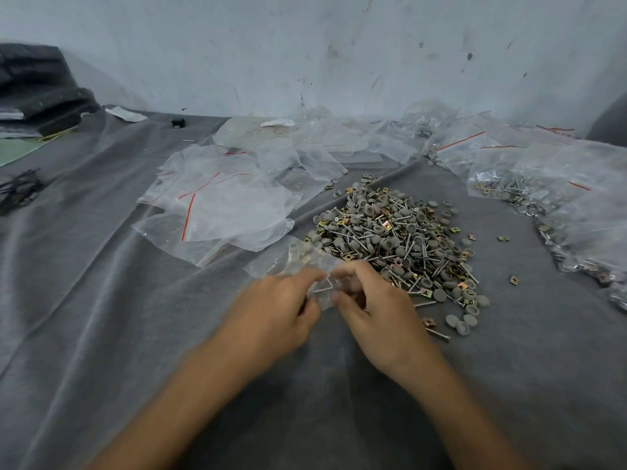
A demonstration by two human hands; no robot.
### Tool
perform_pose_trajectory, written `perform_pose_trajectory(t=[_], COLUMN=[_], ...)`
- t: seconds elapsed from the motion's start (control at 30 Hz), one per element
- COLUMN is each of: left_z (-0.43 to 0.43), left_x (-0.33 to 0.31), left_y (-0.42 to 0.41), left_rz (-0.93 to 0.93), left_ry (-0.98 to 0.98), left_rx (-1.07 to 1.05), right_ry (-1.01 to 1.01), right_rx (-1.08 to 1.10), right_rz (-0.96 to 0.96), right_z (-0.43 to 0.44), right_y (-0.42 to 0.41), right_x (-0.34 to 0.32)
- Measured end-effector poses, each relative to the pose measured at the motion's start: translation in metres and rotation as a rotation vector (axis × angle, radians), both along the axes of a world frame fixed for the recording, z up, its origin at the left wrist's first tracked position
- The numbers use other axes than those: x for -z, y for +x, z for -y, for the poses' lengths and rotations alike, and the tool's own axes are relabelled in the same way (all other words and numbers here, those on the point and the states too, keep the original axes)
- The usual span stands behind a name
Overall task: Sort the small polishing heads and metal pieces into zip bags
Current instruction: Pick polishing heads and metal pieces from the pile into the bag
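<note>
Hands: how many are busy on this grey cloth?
2. The left hand and the right hand meet in front of the pile of parts, each pinching the same small clear zip bag. No other hand shows, though one could be outside the picture.

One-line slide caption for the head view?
Left hand and right hand pinch a small clear zip bag beside a heap of grey polishing heads and metal pieces.

Both hands (271, 310) (373, 310) pinch a zip bag (298, 262) beside the parts pile (393, 239).

grey cloth (135, 300), grey heads (390, 239), clear bags (220, 198)
</note>
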State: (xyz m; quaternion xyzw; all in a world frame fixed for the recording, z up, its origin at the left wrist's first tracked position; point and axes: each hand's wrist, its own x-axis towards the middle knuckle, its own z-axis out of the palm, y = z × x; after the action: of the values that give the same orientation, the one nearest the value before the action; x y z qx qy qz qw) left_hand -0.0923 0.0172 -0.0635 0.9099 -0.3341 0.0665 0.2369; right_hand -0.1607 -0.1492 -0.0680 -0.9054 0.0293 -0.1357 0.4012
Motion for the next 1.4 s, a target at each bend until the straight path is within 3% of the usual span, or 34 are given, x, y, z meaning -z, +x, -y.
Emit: perform_pose_trajectory(t=[0.13, 0.3, 0.57, 0.63, 0.73, 1.1, 1.4], left_z=[-0.002, -0.001, -0.002, -0.001, -0.001, -0.001, -0.002], left_x=[0.003, 0.004, 0.006, 0.005, 0.005, 0.004, 0.005], left_y=[0.003, 0.007, 0.008, 0.008, 0.008, 0.007, 0.006], left_rz=[0.001, -0.023, -0.047, -0.043, -0.042, -0.007, 0.001], left_ry=[-0.007, 0.020, 0.054, 0.050, 0.043, 0.026, 0.008], left_rx=[-0.025, -0.018, -0.027, -0.030, -0.033, -0.016, -0.031], right_ry=[0.036, -0.286, -0.470, -0.413, -0.172, 0.474, 0.438], right_rx=[0.070, 0.118, 0.092, 0.091, 0.085, -0.029, -0.087], right_rz=[0.012, -0.108, -0.291, -0.243, -0.159, -0.193, -0.262], right_z=[0.011, 0.028, 0.025, 0.022, 0.020, 0.004, 0.000], right_y=[0.001, -0.002, -0.006, -0.005, -0.002, 0.002, 0.001], right_x=[-0.004, -0.010, -0.011, -0.010, -0.008, -0.013, -0.014])
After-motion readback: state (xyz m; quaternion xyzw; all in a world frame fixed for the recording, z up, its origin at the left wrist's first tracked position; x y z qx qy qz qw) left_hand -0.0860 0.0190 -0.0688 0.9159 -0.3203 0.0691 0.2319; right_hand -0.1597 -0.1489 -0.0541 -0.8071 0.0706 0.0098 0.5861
